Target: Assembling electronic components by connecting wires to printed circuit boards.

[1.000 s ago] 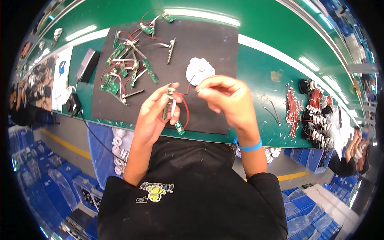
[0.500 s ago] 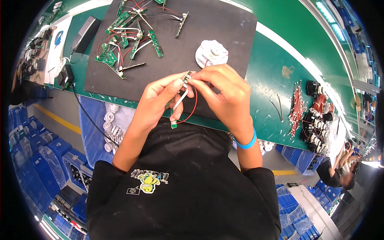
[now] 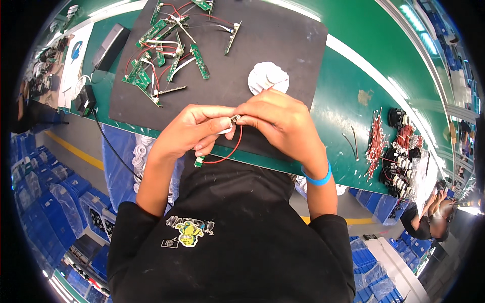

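Note:
My left hand [image 3: 189,132] is closed round a small green circuit board [image 3: 199,162], most of which its fingers hide. A red wire [image 3: 232,152] loops from the board's low end up to the end at the fingertips, and a short piece of white cable shows by the thumb. My right hand [image 3: 281,120] pinches at the upper end, where a small connector [image 3: 235,118] shows between both hands. What the right fingers grip is hidden. Just beyond that hand a white round fixture [image 3: 267,76] lies on the black mat [image 3: 222,76].
Several green circuit boards [image 3: 200,61] with red and white wires lie tangled at the mat's far left. A black box [image 3: 111,46] and an adapter [image 3: 85,98] stand left of it. To the right are bundled red wires [image 3: 375,144], two loose wires and black-and-white parts [image 3: 396,169].
Both hands have come a little nearer to my body. The left hand has tilted, so the board's low end swung left. The right fingertips still press at the board's upper end.

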Available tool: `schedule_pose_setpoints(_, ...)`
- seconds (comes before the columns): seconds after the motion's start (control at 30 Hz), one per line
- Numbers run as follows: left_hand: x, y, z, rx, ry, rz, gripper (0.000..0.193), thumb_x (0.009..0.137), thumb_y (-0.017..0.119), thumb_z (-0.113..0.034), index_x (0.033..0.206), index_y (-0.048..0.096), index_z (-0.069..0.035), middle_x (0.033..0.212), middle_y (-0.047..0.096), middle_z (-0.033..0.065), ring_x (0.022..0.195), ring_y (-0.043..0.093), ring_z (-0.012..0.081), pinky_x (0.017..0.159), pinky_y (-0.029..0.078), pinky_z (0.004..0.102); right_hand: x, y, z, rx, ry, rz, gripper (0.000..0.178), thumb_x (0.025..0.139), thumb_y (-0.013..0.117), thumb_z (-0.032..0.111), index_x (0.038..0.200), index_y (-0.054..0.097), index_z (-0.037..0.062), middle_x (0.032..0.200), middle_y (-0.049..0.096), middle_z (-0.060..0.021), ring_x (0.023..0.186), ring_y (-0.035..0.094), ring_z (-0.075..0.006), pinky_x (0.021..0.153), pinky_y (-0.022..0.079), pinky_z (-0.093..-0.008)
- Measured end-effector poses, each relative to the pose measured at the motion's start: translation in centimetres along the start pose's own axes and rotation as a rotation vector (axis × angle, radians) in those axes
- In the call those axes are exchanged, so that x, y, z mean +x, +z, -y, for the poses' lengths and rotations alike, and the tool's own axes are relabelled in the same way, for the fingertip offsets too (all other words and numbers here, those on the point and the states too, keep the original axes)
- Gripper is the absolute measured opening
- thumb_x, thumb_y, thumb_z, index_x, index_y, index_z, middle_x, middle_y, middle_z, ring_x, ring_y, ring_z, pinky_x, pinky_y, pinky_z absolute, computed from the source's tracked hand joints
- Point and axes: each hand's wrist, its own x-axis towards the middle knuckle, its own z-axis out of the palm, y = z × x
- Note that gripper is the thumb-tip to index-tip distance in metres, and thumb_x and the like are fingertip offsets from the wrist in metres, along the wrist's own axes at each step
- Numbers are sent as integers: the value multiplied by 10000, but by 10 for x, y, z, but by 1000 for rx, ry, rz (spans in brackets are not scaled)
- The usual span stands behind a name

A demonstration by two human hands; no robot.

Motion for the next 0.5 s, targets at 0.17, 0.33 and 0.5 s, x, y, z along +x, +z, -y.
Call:
schedule_pose_setpoints(0.17, 7, -1, -13, 133, 54, -1, 288, 933, 538, -154, 1175, 569, -1, 813, 572, 17, 475, 415, 22, 431, 343, 177, 1, -1, -2, -35, 1, -52, 178, 707, 720, 21, 879, 672, 16, 857, 638, -94, 713, 605, -208, 584, 484, -284)
schedule_pose_setpoints(0.33, 22, 5, -85, 749, 450, -285, 299, 916, 555, -211, 1142, 593, -19, 786, 577, 4, 565, 475, 34, 506, 387, 189, -12, 4, 10, 63, 304, -731, 251, 763, 695, -4, 1006, 632, -16, 1088, 579, -135, 734, 586, -134, 570, 475, -229)
schedule_pose_setpoints(0.5, 64, -49, -206, 1166, 813, -388, 348, 940, 513, -254, 1166, 583, 0, 813, 592, 15, 775, 545, 94, 732, 437, 227, -50, 35, -1, 297, 677, -515, 198, 923, 467, 12, 1061, 606, -19, 794, 618, -92, 687, 573, -130, 626, 476, -264)
